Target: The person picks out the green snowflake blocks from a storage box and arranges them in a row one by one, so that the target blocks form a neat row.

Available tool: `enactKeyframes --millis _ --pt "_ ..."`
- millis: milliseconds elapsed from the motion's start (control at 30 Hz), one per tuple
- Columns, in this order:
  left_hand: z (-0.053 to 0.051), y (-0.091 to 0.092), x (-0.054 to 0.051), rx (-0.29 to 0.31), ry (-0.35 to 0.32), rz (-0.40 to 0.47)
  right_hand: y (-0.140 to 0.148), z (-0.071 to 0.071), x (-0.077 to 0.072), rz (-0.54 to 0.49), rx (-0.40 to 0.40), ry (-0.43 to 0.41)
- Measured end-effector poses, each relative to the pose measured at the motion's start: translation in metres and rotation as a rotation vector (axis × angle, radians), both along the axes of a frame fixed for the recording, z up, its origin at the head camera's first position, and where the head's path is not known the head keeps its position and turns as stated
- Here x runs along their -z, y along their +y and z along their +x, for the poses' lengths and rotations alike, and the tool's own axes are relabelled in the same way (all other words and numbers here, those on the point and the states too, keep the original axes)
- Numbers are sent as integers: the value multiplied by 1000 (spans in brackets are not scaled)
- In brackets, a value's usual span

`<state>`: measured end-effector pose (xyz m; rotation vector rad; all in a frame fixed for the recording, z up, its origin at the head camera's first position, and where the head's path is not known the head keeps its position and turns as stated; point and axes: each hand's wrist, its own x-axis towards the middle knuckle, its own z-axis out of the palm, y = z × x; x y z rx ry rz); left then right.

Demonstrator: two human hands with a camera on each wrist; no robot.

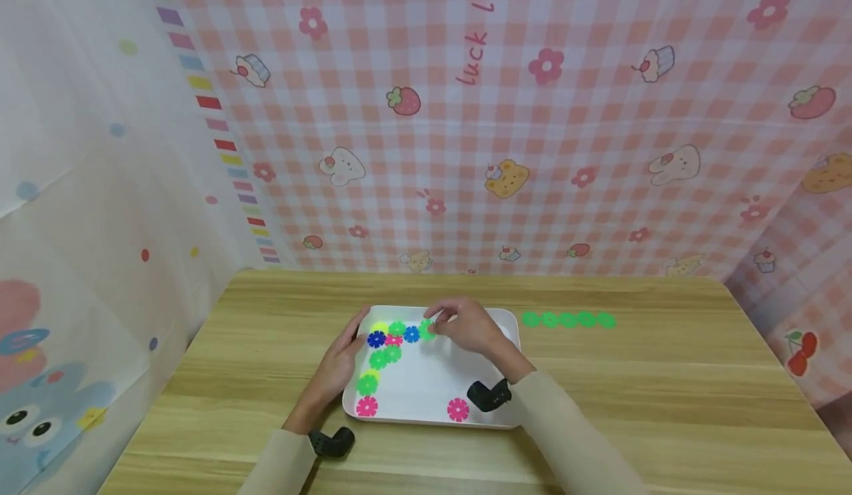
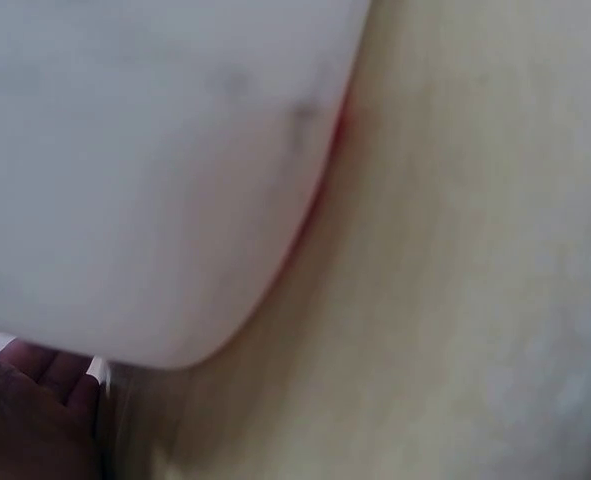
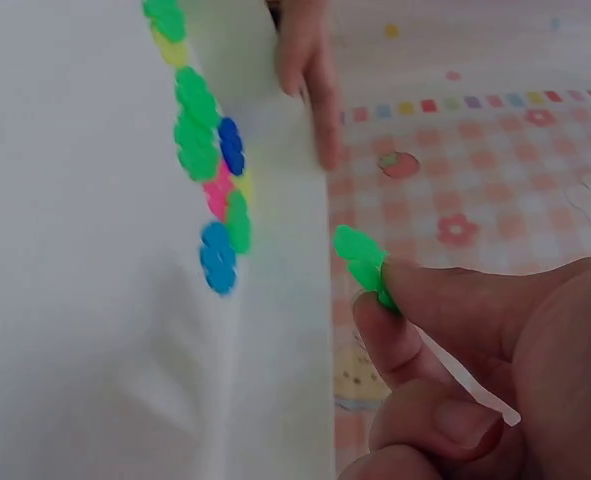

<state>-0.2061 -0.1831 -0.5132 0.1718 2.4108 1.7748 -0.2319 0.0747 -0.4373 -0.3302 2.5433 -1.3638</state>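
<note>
Step in hand, as I judge it: single flower-shaped pieces handled one at a time, a green one now taken up by itself.

Right hand point(image 1: 469, 326): thumb and finger pinched on the green piece point(image 3: 360, 255), held at the tray's far rim. Right wrist view shows it apart from the other pieces. Left hand point(image 1: 338, 365): clamped on the left wall of the white tray point(image 1: 426, 384), toward the far corner, apparently steadying it. Hands well apart, one at the left side, one at the far side.

Tray on the desk point(image 1: 699, 391). Pieces bunched far left: dark blue piece point(image 1: 376, 339), light blue piece point(image 1: 411, 334), four greens, some yellow and pink partly covered. One pink piece point(image 1: 367, 406) in the near left corner, another pink piece point(image 1: 458, 410) near and right of it.

Outside the tray, just beyond its far right corner: a row of green pieces point(image 1: 568, 320) on the desk, running left to right.

Next move, my reading: calls for a firm pinch on a thin edge, enough height to clear the rim, and a wrist that stays off the neighbouring pieces. Left hold should stay light, so the tray doesn't skid.
</note>
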Motion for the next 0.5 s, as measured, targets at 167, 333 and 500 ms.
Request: enactKeyframes --millis 167,333,500 --pt "0 -1 0 0 6 -1 30 -4 -8 -4 82 8" --pt "1 -2 0 0 8 11 70 -11 -6 -71 152 30" --pt "0 -2 1 -4 7 15 118 -13 -1 -170 214 68"
